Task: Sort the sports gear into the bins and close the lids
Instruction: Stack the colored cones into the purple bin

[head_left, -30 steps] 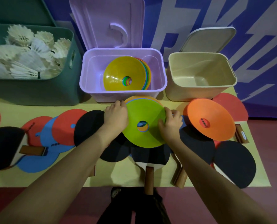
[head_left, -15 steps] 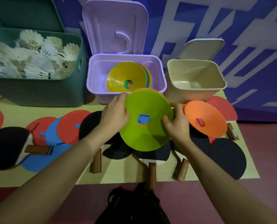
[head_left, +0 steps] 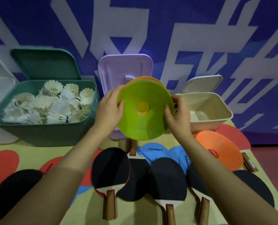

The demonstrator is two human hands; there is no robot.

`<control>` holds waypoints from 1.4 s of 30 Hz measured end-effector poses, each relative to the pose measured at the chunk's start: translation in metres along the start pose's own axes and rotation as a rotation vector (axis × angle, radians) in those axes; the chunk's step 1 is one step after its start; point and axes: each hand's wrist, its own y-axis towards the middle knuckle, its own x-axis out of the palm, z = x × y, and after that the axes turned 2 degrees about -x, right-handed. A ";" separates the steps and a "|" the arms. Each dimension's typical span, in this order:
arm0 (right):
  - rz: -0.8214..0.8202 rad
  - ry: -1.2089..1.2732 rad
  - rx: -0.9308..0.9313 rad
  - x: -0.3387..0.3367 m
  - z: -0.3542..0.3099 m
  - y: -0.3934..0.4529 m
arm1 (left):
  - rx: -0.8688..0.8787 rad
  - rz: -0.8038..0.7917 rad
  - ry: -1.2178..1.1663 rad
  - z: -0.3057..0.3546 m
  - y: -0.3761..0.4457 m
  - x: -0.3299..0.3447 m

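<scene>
A stack of disc cones with a lime-green cone [head_left: 144, 122] in front and an orange one behind is held tilted in the air, in front of the purple bin [head_left: 117, 135]. My left hand [head_left: 109, 111] grips its left rim and my right hand [head_left: 178, 117] grips its right rim. The purple bin's lid [head_left: 118, 73] stands open; the bin's inside is hidden behind the cones. Another orange cone [head_left: 219, 151] lies on the table at the right. Several black and red table tennis paddles [head_left: 110, 169] lie on the table below my arms.
A green bin [head_left: 45, 135] full of white shuttlecocks [head_left: 54, 103] stands at the left with its lid up. A beige bin [head_left: 211, 117] stands open at the right, nothing visible inside. Red and blue discs lie under the paddles. The table's right edge is near the orange cone.
Both hands have lifted the stack of cones off the table and up in front of the purple bin. The view has tilted upward.
</scene>
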 end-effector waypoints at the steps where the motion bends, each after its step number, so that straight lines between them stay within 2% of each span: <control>1: -0.009 0.009 -0.010 0.006 0.005 0.010 | 0.003 0.010 0.011 -0.003 0.008 0.002; 10: -0.145 0.025 0.091 0.068 0.056 0.052 | -0.085 -0.020 0.171 -0.047 0.051 0.054; 13: -0.281 -0.103 0.109 0.082 0.077 0.051 | -0.147 -0.144 0.258 -0.067 0.053 0.075; 16: -0.418 -0.334 0.118 0.092 0.097 0.052 | -0.205 -0.318 0.475 -0.081 0.052 0.086; 19: -0.462 -0.373 0.060 0.089 0.094 0.053 | -0.182 -0.370 0.545 -0.074 0.053 0.085; 21: -0.456 -0.346 0.001 0.079 0.090 0.053 | -0.133 -0.370 0.559 -0.065 0.056 0.084; 24: -0.328 -0.406 -0.079 0.054 0.059 0.030 | 0.051 -0.415 0.458 -0.043 0.042 0.066; 30: -0.251 -0.384 -0.201 0.017 0.034 0.025 | 0.291 -0.248 0.388 -0.006 0.040 0.054; 34: -0.244 -0.447 -0.191 -0.020 0.038 0.007 | 0.367 -0.232 0.332 0.023 0.025 0.061; 42: -0.218 -0.536 -0.109 -0.102 0.096 -0.010 | 0.437 -0.355 0.351 0.089 0.002 0.124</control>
